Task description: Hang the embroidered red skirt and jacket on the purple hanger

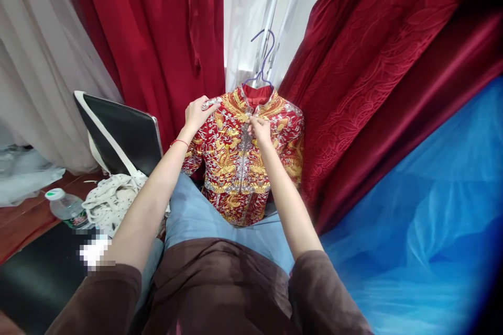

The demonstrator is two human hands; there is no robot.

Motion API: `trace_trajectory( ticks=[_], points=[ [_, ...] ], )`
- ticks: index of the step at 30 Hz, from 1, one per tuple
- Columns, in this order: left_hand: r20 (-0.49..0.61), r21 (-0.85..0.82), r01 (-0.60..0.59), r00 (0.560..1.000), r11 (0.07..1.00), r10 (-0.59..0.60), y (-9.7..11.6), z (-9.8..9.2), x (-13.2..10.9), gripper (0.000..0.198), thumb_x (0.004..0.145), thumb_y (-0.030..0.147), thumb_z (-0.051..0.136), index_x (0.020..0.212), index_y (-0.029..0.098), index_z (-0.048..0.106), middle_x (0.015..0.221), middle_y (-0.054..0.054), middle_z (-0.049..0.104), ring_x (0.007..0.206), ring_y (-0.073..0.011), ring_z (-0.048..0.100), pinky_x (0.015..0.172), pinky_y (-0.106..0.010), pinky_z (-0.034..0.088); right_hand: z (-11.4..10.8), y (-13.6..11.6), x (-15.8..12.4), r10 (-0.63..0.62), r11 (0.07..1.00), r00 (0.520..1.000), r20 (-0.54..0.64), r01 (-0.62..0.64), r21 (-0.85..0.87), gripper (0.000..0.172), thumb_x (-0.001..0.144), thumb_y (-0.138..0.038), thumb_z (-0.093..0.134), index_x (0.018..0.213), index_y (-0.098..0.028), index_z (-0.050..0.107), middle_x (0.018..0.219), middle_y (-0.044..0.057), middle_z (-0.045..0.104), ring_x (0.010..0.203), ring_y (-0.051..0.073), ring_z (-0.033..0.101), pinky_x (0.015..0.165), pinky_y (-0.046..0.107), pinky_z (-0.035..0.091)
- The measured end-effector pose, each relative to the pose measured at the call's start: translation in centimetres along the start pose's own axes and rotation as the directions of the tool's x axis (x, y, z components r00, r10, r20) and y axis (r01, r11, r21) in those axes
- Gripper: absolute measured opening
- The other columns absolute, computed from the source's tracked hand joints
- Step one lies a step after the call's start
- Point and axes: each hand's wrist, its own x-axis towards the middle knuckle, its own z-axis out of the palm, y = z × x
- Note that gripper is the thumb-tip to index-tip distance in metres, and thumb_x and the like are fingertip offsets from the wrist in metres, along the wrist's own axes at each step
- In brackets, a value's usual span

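A red jacket (pixel 226 154) with dense gold and silver embroidery hangs upright in front of me on a purple wire hanger (pixel 267 55). Its front is closed down the middle, and the stand collar parts at the neck, showing red lining. My left hand (pixel 198 114) grips the jacket's shoulder on the left, thumb on top and the other fingers partly hidden. At the front opening just below the collar, my right hand (pixel 259 128) is closed in a pinch. The small piece between those fingertips is too small to make out.
Red curtains or gowns (pixel 157 21) hang behind and to the right, with blue tulle (pixel 416 251) at lower right. On the left are a black chair (pixel 118 125), a spotted cloth bag (pixel 112 201) and a plastic bottle (pixel 66 207).
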Motion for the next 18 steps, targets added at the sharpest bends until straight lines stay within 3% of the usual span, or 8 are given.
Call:
trace_trajectory(
  ticks=[5,13,18],
  points=[
    [0.001,-0.015,-0.006,1.0,1.0,0.006,-0.2,0.2,0.0,0.054,0.091,0.069,0.049,0.089,0.019,0.067,0.084,-0.007,0.068,0.079,-0.0211,0.063,0.072,-0.028,0.039,-0.2,2.1,-0.6,-0.013,0.999,1.0,0.006,0.012,0.037,0.027,0.093,-0.033,0.062,0.072,-0.016,0.065,0.048,-0.006,0.055,0.04,0.006,0.044,0.046,0.019,0.037],
    [0.008,-0.014,-0.009,1.0,1.0,0.009,-0.1,0.2,-0.4,0.058,0.092,0.072,0.043,0.092,0.019,0.067,0.09,-0.008,0.07,0.086,-0.0229,0.066,0.078,-0.03,0.043,-0.7,7.7,-2.4,0.122,0.992,0.993,0.0,-0.122,-0.043,0.03,0.089,-0.04,0.064,0.07,-0.018,0.062,0.048,-0.006,0.052,0.041,0.007,0.044,0.045,0.02,0.037],
    [0.021,-0.032,0.002,1.0,0.999,-0.002,-0.3,0.2,-0.1,0.058,0.092,0.072,0.042,0.092,0.019,0.066,0.089,-0.008,0.069,0.09,-0.0239,0.066,0.084,-0.032,0.046,-0.9,11.6,-5.6,0.203,0.975,0.979,-0.029,-0.205,-0.088,0.028,0.09,-0.034,0.058,0.067,-0.019,0.061,0.049,-0.005,0.054,0.042,0.008,0.045,0.047,0.02,0.038]
  ],
)
